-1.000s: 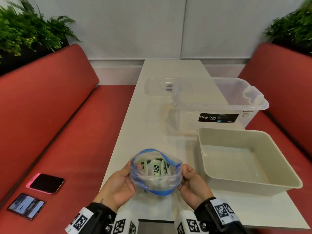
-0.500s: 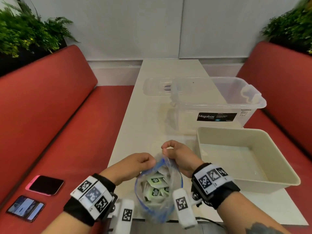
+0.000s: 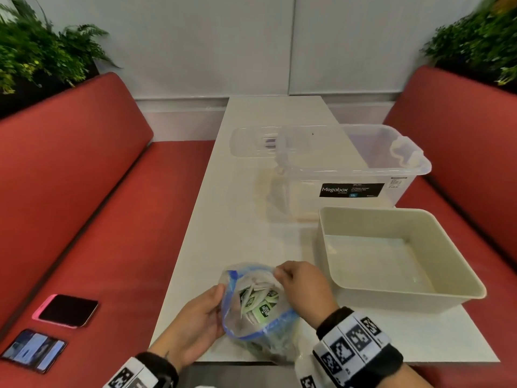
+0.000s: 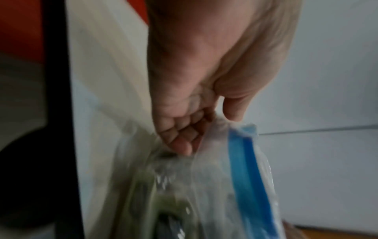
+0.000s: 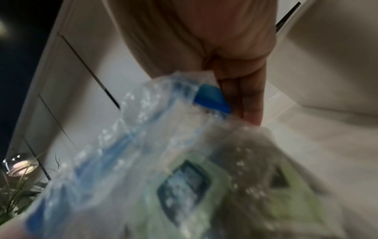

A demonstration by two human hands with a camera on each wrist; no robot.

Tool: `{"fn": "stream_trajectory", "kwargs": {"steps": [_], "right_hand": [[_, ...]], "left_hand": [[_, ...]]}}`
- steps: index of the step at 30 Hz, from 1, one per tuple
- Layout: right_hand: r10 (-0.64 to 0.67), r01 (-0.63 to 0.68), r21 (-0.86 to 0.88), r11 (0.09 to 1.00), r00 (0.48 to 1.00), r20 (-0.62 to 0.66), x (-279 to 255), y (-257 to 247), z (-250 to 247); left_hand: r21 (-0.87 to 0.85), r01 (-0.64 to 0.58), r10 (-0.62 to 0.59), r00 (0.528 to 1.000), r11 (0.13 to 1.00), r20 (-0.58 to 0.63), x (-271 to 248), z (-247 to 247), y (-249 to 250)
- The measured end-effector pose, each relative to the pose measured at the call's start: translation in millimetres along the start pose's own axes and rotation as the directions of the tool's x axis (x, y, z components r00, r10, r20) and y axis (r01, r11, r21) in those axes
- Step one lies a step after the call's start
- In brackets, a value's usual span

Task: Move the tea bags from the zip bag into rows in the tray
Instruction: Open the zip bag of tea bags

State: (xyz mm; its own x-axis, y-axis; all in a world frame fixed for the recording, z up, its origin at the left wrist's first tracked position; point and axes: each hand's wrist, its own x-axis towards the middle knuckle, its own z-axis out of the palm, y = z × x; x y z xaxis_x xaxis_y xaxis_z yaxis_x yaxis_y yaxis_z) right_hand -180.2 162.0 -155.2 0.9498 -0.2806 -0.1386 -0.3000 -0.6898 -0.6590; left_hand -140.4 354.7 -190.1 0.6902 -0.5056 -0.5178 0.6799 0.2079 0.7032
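A clear zip bag (image 3: 258, 326) with a blue zip rim stands open at the table's near edge. Inside lie several green-and-white tea bags (image 3: 260, 303). My left hand (image 3: 204, 317) grips the bag's left side; in the left wrist view its fingers (image 4: 184, 139) pinch the plastic of the zip bag (image 4: 204, 186) below the blue rim. My right hand (image 3: 299, 287) pinches the far right rim; the right wrist view shows its fingers (image 5: 243, 97) on the blue strip of the zip bag (image 5: 163, 161). The beige tray (image 3: 397, 295) sits to the right, holding nothing.
A clear Megabox tub (image 3: 349, 169) stands behind the tray, with its clear lid (image 3: 251, 141) lying further left. The white table (image 3: 223, 219) runs between red benches. Two phones (image 3: 65, 310) lie on the left bench seat. Plants stand at both back corners.
Both hands shifted their hold on the bag, from its two sides to its far rim and then apart again. The bag's mouth now gapes wider, with the left hand lower on its side.
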Motion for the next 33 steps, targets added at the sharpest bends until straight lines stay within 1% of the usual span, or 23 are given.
{"fn": "stream_trajectory", "kwargs": {"steps": [1,2,3,4,5,6,8,9,13,14,15,16,17,18,19,20,21,22,24,26,30,32,33], "right_hand": [[-0.01,0.011,-0.022,1.0,1.0,0.014,3.7,1.4,-1.6],[-0.02,0.022,-0.039,0.999,0.999,0.037,7.1,2.0,-3.3],[-0.028,0.03,-0.025,0.999,0.997,0.069,10.0,1.1,-5.1],[-0.041,0.039,0.021,0.999,0.994,0.103,12.9,-0.5,-6.8],[-0.05,0.04,0.076,0.996,0.989,0.138,15.0,-3.8,-9.0],[-0.058,0.037,0.124,0.992,0.983,0.174,16.8,-7.5,-10.7],[-0.069,0.028,0.184,0.983,0.972,0.223,20.6,-14.1,-13.4],[-0.074,0.027,0.198,0.98,0.969,0.236,22.8,-16.0,-12.9],[-0.061,0.003,0.255,0.967,0.974,0.22,32.0,-16.6,-8.4],[-0.055,-0.009,0.274,0.962,0.973,0.223,32.7,-16.0,-8.0],[-0.05,-0.02,0.292,0.956,0.972,0.228,32.5,-15.8,-8.2],[-0.045,-0.028,0.307,0.951,0.973,0.228,32.1,-15.3,-8.6],[-0.041,-0.028,0.309,0.951,0.975,0.216,31.7,-14.4,-8.9],[-0.043,-0.012,0.283,0.959,0.981,0.189,31.1,-13.6,-9.1],[-0.048,0.013,0.227,0.974,0.987,0.151,29.4,-12.5,-9.5],[-0.049,0.029,0.17,0.985,0.992,0.115,27.1,-11.2,-9.8],[-0.043,0.032,0.131,0.991,0.996,0.084,24.4,-9.7,-10.0],[-0.031,0.023,0.112,0.993,0.997,0.066,22.0,-8.5,-10.1],[-0.02,0.015,0.078,0.997,0.998,0.062,19.2,-6.0,-9.9],[-0.032,0.03,0.035,0.999,0.998,0.053,19.8,-2.5,-8.6],[-0.009,0.009,0.058,0.998,1.0,0.007,21.5,-1.0,-4.4],[0.044,-0.042,0.156,0.987,0.999,-0.007,21.5,0.3,-0.9],[0.086,-0.082,0.251,0.964,0.996,-0.003,21.7,1.3,1.5]], "left_hand": [[0.149,-0.011,0.022,0.997,0.989,-0.074,-1.3,-1.1,3.4],[0.32,-0.039,0.089,0.986,0.947,-0.142,-3.0,-0.5,9.0],[0.49,-0.089,0.194,0.967,0.867,-0.167,-5.1,3.0,16.2],[0.631,-0.161,0.311,0.941,0.759,-0.133,-7.2,7.7,23.2],[0.74,-0.237,0.4,0.915,0.629,-0.047,-8.9,14.9,31.0],[0.835,-0.278,0.435,0.899,0.475,0.052,-8.0,21.0,37.7],[0.941,-0.293,0.387,0.898,0.172,0.209,-2.7,36.0,48.2],[0.958,-0.275,0.362,0.903,0.076,0.231,1.0,38.8,50.2],[0.978,-0.146,0.379,0.905,-0.15,0.194,12.1,42.7,52.4],[0.977,-0.132,0.386,0.903,-0.17,0.189,14.0,42.1,51.8],[0.982,-0.129,0.393,0.903,-0.141,0.175,15.7,40.3,51.0],[0.988,-0.148,0.398,0.904,-0.046,0.154,17.4,37.7,50.0],[0.979,-0.171,0.395,0.911,0.109,0.116,19.1,35.0,48.9],[0.934,-0.191,0.372,0.926,0.303,0.068,20.8,32.6,47.1],[0.846,-0.188,0.321,0.947,0.499,0.021,21.6,31.2,45.0],[0.733,-0.159,0.246,0.969,0.661,-0.012,21.8,31.0,43.1],[0.613,-0.118,0.167,0.986,0.781,-0.024,22.0,29.6,41.4],[0.496,-0.084,0.109,0.994,0.864,-0.02,21.4,28.3,40.6],[0.302,-0.048,0.056,0.998,0.952,-0.017,21.3,25.3,40.2],[0.187,-0.042,0.048,0.999,0.982,-0.025,23.4,21.5,38.4],[0.137,-0.068,0.069,0.998,0.988,-0.006,23.3,20.5,33.3],[0.129,-0.081,0.081,0.997,0.988,0.0,22.5,21.4,32.1],[0.124,-0.081,0.083,0.997,0.989,-0.011,22.4,21.0,31.3]]}}
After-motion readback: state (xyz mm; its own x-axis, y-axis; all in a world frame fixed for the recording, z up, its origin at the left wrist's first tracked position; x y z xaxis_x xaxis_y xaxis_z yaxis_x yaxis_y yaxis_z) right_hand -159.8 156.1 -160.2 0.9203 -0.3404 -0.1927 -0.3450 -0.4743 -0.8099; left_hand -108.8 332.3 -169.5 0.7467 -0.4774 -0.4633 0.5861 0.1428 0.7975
